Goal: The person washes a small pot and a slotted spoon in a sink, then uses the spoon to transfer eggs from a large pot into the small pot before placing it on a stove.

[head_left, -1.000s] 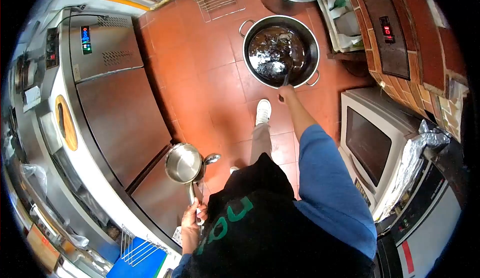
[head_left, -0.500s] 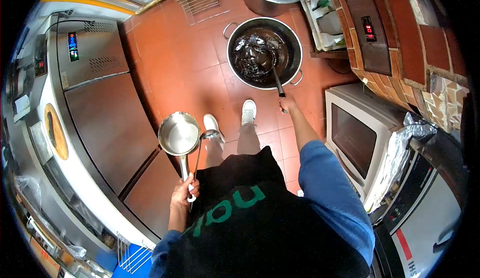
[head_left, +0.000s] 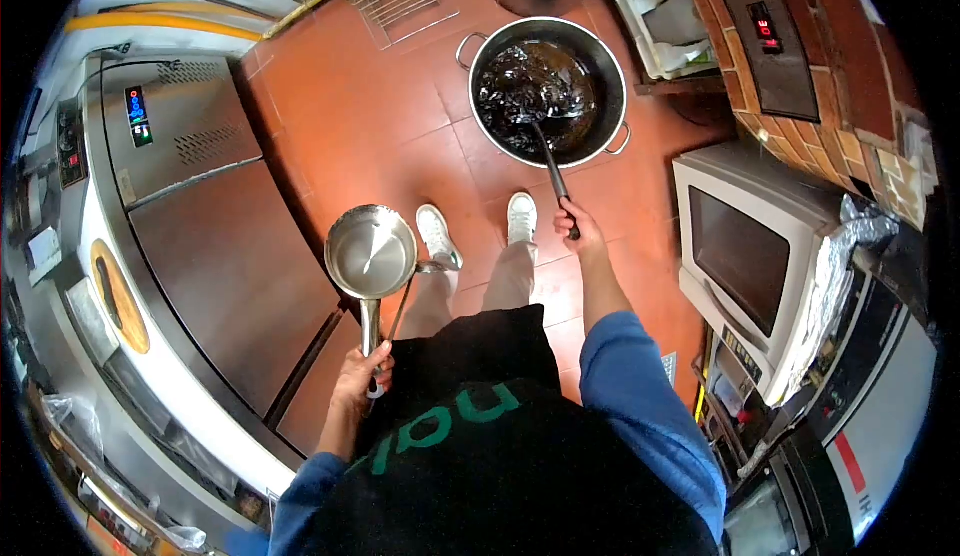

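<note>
The large pot [head_left: 608, 61] of dark liquid stands on the floor, ahead of the right hand [head_left: 578, 226]. The steel saucepan [head_left: 372, 252] juts forward from the left hand [head_left: 362, 376], which is clenched around its handle. The long ladle [head_left: 550, 171] runs from the right hand's closed fist into the pot. A thin spoon [head_left: 405, 301], seemingly pinched in the same left grip, lies just beside the saucepan's handle.

right hand [head_left: 578, 224] | pulled back from pot [head_left: 617, 106] | ladle [head_left: 548, 161] handle now exposed | saucepan [head_left: 372, 253] lifted forward

Bright, even light; fisheye-warped edges
</note>
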Motion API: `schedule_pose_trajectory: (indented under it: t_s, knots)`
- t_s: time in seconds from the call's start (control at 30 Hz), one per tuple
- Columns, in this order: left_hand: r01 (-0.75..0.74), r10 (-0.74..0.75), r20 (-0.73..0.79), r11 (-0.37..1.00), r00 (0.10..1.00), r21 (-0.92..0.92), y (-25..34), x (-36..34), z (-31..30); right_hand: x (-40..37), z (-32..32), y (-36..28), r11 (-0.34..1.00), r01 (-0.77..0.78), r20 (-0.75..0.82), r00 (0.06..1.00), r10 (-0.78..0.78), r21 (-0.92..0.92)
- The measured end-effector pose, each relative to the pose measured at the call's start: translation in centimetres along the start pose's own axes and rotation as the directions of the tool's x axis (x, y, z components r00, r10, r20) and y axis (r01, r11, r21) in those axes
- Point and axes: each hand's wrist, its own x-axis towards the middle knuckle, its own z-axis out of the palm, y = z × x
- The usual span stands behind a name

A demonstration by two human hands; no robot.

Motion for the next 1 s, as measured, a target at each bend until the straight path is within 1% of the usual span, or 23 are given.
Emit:
schedule_pose_trajectory:
  t_s: [0.03,0.07,0.13,0.17,0.2,0.27,0.3,0.37,0.4,0.43,0.47,0.53,0.57,0.6,0.67,0.73,0.77,0.8,0.87,0.9,0.97,1.0]
  knots:
    - [-0.012,0.01,0.041,0.999,0.999,0.03,0.3,0.4,-0.4,-1.4,0.0,0.5,0.998,-0.016,0.071,0.997,0.012,0.057]
    - [-0.013,0.011,0.05,0.999,0.999,0.034,0.7,0.9,-0.5,-2.4,0.1,0.9,0.998,-0.006,0.068,0.998,0.002,0.058]
    - [-0.051,0.04,0.089,0.991,0.995,0.12,1.0,1.7,-0.8,-5.2,1.3,1.9,0.989,0.06,0.092,0.993,-0.073,0.138]
    - [-0.054,0.038,0.114,0.988,0.993,0.146,0.5,3.2,-1.9,-5.5,0.7,2.3,0.986,0.066,0.138,0.986,-0.088,0.155]
    - [-0.054,0.036,0.119,0.987,0.992,0.15,0.8,3.8,-2.0,-6.4,0.8,2.7,0.985,0.072,0.135,0.986,-0.094,0.158]
    - [-0.074,0.037,0.152,0.968,0.988,0.241,1.8,4.8,-1.6,-8.2,1.4,3.1,0.981,0.094,0.15,0.981,-0.12,0.17]
    - [-0.073,0.035,0.149,0.963,0.988,0.258,2.2,5.2,-1.3,-8.4,0.8,3.2,0.98,0.101,0.147,0.981,-0.127,0.169]
    - [-0.077,0.034,0.174,0.966,0.984,0.247,2.6,6.2,-0.8,-8.8,-1.2,3.5,0.976,0.076,0.25,0.96,-0.128,0.206]
    - [-0.081,0.034,0.197,0.969,0.98,0.234,2.9,6.8,-0.3,-9.8,-0.8,3.3,0.975,0.091,0.243,0.96,-0.141,0.205]
    - [-0.097,0.036,0.242,0.966,0.97,0.242,3.2,7.4,-0.1,-11.1,-0.5,3.2,0.978,0.106,0.239,0.96,-0.148,0.181]
    - [-0.084,0.026,0.214,0.959,0.977,0.27,3.4,8.0,0.4,-12.4,-0.1,2.9,0.981,0.12,0.235,0.96,-0.154,0.153]
    - [-0.142,0.066,0.232,0.934,0.97,0.327,4.4,8.6,1.6,-15.6,1.7,2.6,0.981,0.156,0.209,0.962,-0.177,0.116]
    - [-0.125,0.042,0.258,0.941,0.965,0.316,3.9,10.3,1.3,-17.2,2.4,2.5,0.983,0.165,0.224,0.958,-0.18,0.083]
    - [-0.13,0.048,0.265,0.945,0.963,0.299,3.9,11.0,1.7,-18.9,3.3,2.6,0.985,0.168,0.238,0.955,-0.175,0.049]
    - [-0.181,0.071,0.366,0.944,0.928,0.277,4.4,12.0,2.7,-22.7,5.5,2.7,0.985,0.175,0.213,0.962,-0.171,0.001]
    - [-0.18,0.061,0.331,0.922,0.942,0.343,5.0,11.9,4.2,-25.9,6.3,3.0,0.985,0.168,0.229,0.961,-0.155,-0.04]
    - [-0.192,0.08,0.338,0.93,0.938,0.313,4.9,12.2,4.8,-27.4,6.3,3.4,0.982,0.174,0.185,0.97,-0.159,-0.069]
    - [-0.197,0.085,0.347,0.933,0.934,0.302,5.1,12.2,5.4,-29.0,6.7,3.7,0.98,0.179,0.185,0.969,-0.162,-0.083]
    - [-0.23,0.114,0.348,0.922,0.93,0.311,5.9,11.7,6.7,-32.2,7.9,4.1,0.985,0.129,0.132,0.985,-0.114,-0.11]
    - [-0.234,0.117,0.342,0.916,0.932,0.326,6.5,11.0,7.4,-33.3,8.0,4.5,0.984,0.136,0.132,0.984,-0.12,-0.119]
    - [-0.229,0.108,0.359,0.921,0.927,0.315,7.0,10.7,8.3,-35.2,8.3,5.3,0.987,0.093,0.206,0.976,-0.065,-0.129]
    - [-0.219,0.096,0.369,0.925,0.924,0.31,7.4,10.6,8.7,-36.2,9.4,5.7,0.983,0.099,0.179,0.981,-0.071,-0.154]
